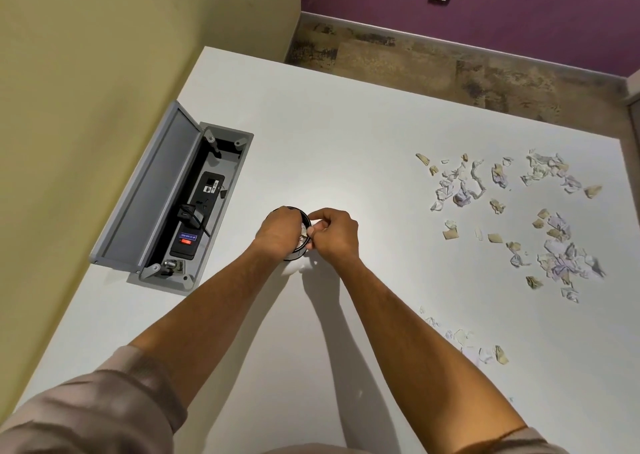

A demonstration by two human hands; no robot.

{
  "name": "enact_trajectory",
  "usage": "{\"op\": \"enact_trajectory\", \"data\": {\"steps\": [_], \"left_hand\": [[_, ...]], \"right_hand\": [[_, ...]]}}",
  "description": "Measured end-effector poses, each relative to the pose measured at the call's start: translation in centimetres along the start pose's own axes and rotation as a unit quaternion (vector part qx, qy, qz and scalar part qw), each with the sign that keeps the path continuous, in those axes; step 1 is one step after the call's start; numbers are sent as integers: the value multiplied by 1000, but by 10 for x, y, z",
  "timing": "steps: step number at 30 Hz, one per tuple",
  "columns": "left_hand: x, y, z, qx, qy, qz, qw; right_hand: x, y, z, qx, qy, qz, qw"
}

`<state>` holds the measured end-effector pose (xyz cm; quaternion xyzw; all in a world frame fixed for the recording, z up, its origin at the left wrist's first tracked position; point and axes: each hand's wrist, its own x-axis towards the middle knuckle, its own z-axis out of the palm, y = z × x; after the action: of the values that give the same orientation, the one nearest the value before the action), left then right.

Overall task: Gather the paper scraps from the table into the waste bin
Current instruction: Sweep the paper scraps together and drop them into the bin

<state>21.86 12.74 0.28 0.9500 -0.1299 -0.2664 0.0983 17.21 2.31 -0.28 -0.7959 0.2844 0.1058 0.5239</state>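
Both hands meet over the small dark waste bin (300, 242) on the tabletop (346, 135): the left hand (277, 232) covers its mouth, grip unreadable, while the right hand (334, 233) pinches scraps at the rim — these could spill outside or tip the bin. Most paper scraps (512, 211) lie well apart to the right; the bin's contents are largely hidden.

Bright, soft shadows, wide-angle warp

Both hands meet over a small dark-rimmed waste bin (300, 245) on the white desk (346, 135). The left hand (278, 232) covers its mouth; the right hand (332, 233) pinches paper at the rim. Paper scraps (519, 211) lie scattered well to the right. An open cable box (180, 204) sits left.
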Motion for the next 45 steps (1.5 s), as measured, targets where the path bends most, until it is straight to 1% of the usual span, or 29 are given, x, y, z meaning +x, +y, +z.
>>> {"op": "enact_trajectory", "data": {"steps": [5, 12, 14, 16, 18, 19, 21, 23, 25, 29, 33, 36, 39, 43, 45], "left_hand": [[-5, -2, -4, 16, -8, -9, 1000], [-27, 6, -28, 70, 17, -25, 997], [-38, 11, -32, 82, 54, -13, 995], [-51, 18, -31, 64, 125, 15, 990], [-63, 26, -25, 11, 199, 57, 978], [-68, 30, -20, -22, 224, 83, 971], [-77, 42, -5, -74, 235, 145, 958], [-85, 55, 13, -88, 223, 199, 950], [-93, 66, 35, -86, 200, 237, 947], [-113, 88, 82, -86, 152, 277, 945], [-136, 109, 133, -52, 42, 310, 948], [-147, 118, 164, -44, -10, 307, 951], [-151, 125, 185, -6, -19, 305, 952], [-149, 135, 205, 17, -19, 296, 955], [-144, 139, 214, 21, -20, 277, 960]], "right_hand": [[-5, -2, -9, 29, -5, 8, 1000], [-21, 2, -23, 88, 37, 28, 995], [-28, 9, -29, 86, 57, 20, 994], [-40, 20, -37, 86, 80, 10, 993], [-51, 34, -48, 91, 97, 6, 991], [-56, 43, -52, 95, 104, 9, 990], [-67, 62, -64, 111, 116, 16, 987], [-78, 84, -77, 109, 129, 9, 986], [-90, 106, -90, 83, 144, -1, 986], [-120, 153, -117, 46, 177, -6, 983], [-150, 210, -144, -26, 202, 0, 979], [-168, 251, -165, -64, 226, -4, 972], [-183, 287, -184, -118, 239, 5, 964], [-195, 328, -201, -192, 197, 56, 960], [-196, 341, -207, -226, 179, 60, 956]]}}
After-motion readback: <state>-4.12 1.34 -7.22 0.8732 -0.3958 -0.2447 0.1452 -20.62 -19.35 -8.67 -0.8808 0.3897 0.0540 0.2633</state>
